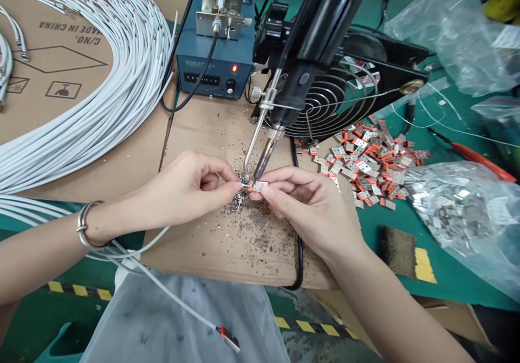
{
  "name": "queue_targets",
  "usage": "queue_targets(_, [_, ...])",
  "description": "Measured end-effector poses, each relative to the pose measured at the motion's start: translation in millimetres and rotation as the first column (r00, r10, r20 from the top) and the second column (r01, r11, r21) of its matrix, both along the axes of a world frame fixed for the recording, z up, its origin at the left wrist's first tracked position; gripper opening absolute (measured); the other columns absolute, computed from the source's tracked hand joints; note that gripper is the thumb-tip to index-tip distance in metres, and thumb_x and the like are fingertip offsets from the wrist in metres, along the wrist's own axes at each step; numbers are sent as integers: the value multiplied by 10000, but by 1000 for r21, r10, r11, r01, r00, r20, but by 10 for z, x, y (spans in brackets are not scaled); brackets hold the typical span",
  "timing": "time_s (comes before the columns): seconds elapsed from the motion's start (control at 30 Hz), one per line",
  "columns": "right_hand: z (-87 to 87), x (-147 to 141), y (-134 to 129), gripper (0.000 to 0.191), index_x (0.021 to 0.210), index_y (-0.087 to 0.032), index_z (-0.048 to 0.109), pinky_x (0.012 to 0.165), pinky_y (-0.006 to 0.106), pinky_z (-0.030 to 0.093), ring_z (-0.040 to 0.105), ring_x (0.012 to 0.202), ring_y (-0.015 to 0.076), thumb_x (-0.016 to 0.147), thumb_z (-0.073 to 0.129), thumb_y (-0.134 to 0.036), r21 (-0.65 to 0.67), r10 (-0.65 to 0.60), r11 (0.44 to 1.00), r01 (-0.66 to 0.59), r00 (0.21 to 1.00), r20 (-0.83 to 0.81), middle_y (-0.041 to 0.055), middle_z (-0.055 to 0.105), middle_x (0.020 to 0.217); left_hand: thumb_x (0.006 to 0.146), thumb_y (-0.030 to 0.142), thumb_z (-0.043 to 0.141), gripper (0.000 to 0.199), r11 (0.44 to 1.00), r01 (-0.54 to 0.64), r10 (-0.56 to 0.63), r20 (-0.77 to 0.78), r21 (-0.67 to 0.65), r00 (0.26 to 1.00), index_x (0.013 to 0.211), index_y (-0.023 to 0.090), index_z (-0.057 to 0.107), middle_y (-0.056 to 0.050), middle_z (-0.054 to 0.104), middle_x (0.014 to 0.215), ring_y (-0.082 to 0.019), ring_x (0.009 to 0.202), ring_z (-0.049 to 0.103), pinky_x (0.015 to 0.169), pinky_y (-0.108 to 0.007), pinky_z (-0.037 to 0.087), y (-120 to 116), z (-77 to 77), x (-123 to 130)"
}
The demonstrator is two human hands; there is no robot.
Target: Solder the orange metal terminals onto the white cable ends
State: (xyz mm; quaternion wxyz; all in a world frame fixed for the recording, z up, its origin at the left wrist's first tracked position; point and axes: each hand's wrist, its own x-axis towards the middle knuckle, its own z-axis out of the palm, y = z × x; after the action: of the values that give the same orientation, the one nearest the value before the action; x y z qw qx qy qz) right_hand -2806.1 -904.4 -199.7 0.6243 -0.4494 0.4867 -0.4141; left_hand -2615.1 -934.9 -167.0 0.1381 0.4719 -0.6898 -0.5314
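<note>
My right hand (pixel 303 200) pinches a small silver and orange USB connector (pixel 260 186) between thumb and fingers. Touching its left end, or very near it, is the tip of a black-handled soldering iron (pixel 266 154). A bent metal feeder tube (pixel 252 149) comes down just left of the iron. My left hand (pixel 207 184), with a metal bracelet on the wrist, pinches a white cable's end against the connector; the thin wires are mostly hidden by the fingertips. Another white cable with a connector (pixel 229 338) hangs over my lap.
White cables (pixel 134 54) lie coiled on cardboard at left. A blue controller box (pixel 215 67) stands behind my hands. Right of it are a fan (pixel 320 103), a pile of connectors (pixel 374 160), a bag of metal parts (pixel 467 211), a brown sponge (pixel 398 250) and red-handled pliers (pixel 481 161).
</note>
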Motion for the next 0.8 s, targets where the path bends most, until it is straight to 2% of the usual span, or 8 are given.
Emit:
queue_targets(0.13, [-4, 0, -1, 71, 808, -224, 683, 471, 193, 480, 625, 546, 90, 738, 692, -215, -12, 22, 1000, -22, 999, 29, 6, 722, 701, 810, 299, 543, 202, 1000, 12, -12, 2, 13, 1000, 800, 145, 673, 38, 478, 433, -50, 356, 404, 343, -162, 274, 6, 14, -3])
queue_targets(0.23, [5, -1, 0, 62, 797, -227, 687, 474, 191, 483, 627, 550, 90, 740, 688, -205, -16, 17, 1000, -16, 999, 33, -1, 717, 683, 806, 287, 544, 197, 1000, 7, -7, -3, -4, 1000, 791, 138, 674, 29, 511, 460, -45, 357, 404, 344, -163, 274, 5, 23, -6])
queue_targets(0.8, [14, 0, 2, 95, 795, -227, 682, 489, 232, 504, 665, 611, 138, 714, 711, -270, -7, 1, 1000, -1, 1000, 15, 22, 721, 700, 791, 292, 553, 195, 999, 0, 0, 16, -34, 1000, 777, 146, 680, 47, 472, 412, -49, 342, 396, 339, -165, 259, 4, 20, -9])
